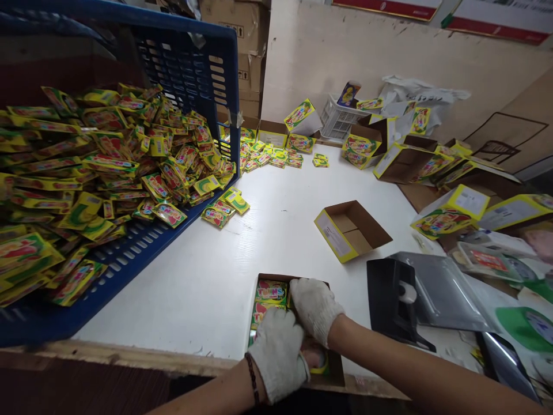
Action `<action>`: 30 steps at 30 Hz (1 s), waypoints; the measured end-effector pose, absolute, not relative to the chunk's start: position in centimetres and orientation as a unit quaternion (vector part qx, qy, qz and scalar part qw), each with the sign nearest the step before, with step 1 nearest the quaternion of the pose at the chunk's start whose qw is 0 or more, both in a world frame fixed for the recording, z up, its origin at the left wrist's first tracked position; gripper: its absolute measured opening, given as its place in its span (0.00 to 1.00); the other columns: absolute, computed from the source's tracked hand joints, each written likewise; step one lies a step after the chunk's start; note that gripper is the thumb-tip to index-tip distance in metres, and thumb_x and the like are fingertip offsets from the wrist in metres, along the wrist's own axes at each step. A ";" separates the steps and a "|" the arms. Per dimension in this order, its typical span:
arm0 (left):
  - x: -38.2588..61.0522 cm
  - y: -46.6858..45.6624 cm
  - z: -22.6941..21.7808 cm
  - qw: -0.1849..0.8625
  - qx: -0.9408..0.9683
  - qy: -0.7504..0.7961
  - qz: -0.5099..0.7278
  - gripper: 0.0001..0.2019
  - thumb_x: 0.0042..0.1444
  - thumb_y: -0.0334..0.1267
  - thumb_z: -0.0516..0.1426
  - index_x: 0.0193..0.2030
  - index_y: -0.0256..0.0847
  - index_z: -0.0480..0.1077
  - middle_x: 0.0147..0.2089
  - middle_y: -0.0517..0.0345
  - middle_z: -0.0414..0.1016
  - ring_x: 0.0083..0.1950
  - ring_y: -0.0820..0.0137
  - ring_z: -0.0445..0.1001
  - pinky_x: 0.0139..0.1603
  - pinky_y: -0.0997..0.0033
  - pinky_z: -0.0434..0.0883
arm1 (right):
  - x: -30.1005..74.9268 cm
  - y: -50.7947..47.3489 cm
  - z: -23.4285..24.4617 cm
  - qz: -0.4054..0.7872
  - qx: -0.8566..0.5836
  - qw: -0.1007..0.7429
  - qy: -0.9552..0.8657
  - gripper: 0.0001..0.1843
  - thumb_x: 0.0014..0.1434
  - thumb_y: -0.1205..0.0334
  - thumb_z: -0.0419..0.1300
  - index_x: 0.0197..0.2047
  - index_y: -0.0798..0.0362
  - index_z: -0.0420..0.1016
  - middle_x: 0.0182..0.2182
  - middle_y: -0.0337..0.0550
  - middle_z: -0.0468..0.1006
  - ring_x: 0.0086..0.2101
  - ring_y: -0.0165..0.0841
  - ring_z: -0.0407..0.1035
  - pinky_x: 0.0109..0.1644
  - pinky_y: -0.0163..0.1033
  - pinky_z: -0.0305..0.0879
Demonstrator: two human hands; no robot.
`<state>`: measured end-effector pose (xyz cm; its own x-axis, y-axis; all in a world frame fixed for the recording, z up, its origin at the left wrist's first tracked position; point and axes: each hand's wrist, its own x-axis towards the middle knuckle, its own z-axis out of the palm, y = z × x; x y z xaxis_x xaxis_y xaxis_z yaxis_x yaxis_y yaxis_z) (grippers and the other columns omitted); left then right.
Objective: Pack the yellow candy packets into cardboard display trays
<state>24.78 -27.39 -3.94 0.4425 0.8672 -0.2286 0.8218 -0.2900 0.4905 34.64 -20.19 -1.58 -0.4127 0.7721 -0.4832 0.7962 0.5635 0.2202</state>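
Note:
An open cardboard box (337,343) stands at the table's near edge, with yellow, red and green packets marked "TWINS" (270,291) lying in its left part. My left hand (279,353), in a white knit glove, reaches into the box over the lower packets, its fingers curled inward. My right hand (317,308), gloved likewise, dips in from the far right side with bent fingers close to the packets. The two hands almost touch, and what their fingers grip is hidden. Bare fingertips show below the hands, near a partly covered packet.
A blue plastic crate (152,242) heaped with similar packets fills the left. Loose packets (219,212) lie beside it. An empty display box (352,230) stands mid-table, near a black tape dispenser (391,300). More boxes (449,213) crowd the right; a white basket (337,118) stands behind.

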 end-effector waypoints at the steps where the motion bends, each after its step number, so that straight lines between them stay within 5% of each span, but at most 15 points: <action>1: 24.9 -27.2 -3.9 0.270 0.790 0.550 0.026 0.26 0.59 0.56 0.50 0.50 0.38 0.76 0.52 0.41 0.75 0.55 0.47 0.71 0.58 0.45 0.65 | 34.5 -20.2 -1.6 -0.021 0.462 0.288 0.839 0.15 0.54 0.74 0.61 0.47 0.62 0.74 0.39 0.60 0.78 0.40 0.49 0.76 0.37 0.48 0.74; 6: 25.5 -26.4 -4.3 0.253 0.771 0.577 -0.089 0.40 0.56 0.58 0.52 0.69 0.32 0.57 0.69 0.32 0.58 0.69 0.35 0.53 0.68 0.34 0.46 | 34.5 -20.2 -2.4 -0.028 0.471 0.303 0.828 0.16 0.54 0.75 0.60 0.47 0.62 0.73 0.40 0.59 0.77 0.41 0.49 0.76 0.36 0.48 0.74; 15: 25.3 -27.1 -5.2 0.267 0.782 0.553 -0.103 0.45 0.52 0.68 0.47 0.66 0.31 0.62 0.67 0.26 0.59 0.69 0.31 0.51 0.66 0.29 0.43 | 35.9 -20.5 -2.9 -0.005 0.487 0.234 0.841 0.16 0.60 0.75 0.51 0.49 0.59 0.72 0.42 0.57 0.76 0.42 0.46 0.73 0.42 0.48 0.70; 19: 25.0 -27.1 -5.0 0.294 0.777 0.552 -0.073 0.44 0.51 0.68 0.49 0.68 0.42 0.59 0.70 0.34 0.56 0.70 0.33 0.50 0.65 0.27 0.43 | 36.2 -20.2 -3.4 -0.051 0.482 0.248 0.839 0.20 0.62 0.76 0.48 0.54 0.60 0.71 0.45 0.56 0.76 0.43 0.45 0.72 0.44 0.47 0.71; 25: 25.2 -26.6 -4.2 0.296 0.777 0.543 -0.118 0.43 0.54 0.66 0.48 0.69 0.37 0.58 0.71 0.30 0.51 0.71 0.33 0.46 0.66 0.27 0.40 | 37.4 -21.9 -4.9 -0.017 0.484 0.263 0.834 0.21 0.57 0.77 0.54 0.54 0.60 0.73 0.54 0.65 0.69 0.51 0.49 0.67 0.51 0.53 0.69; 30: 25.2 -26.5 -3.7 0.328 0.761 0.548 -0.115 0.44 0.55 0.65 0.49 0.72 0.38 0.50 0.73 0.32 0.45 0.73 0.34 0.41 0.68 0.29 0.38 | 36.5 -22.0 -5.6 -0.067 0.507 0.284 0.811 0.24 0.54 0.78 0.56 0.54 0.59 0.72 0.52 0.64 0.70 0.52 0.48 0.67 0.52 0.51 0.68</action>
<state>25.18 -26.45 -3.68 0.3725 0.7589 -0.5342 0.9096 -0.1842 0.3725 36.48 -21.95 -5.55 -0.3244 0.7843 -0.5288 0.8607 0.4767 0.1790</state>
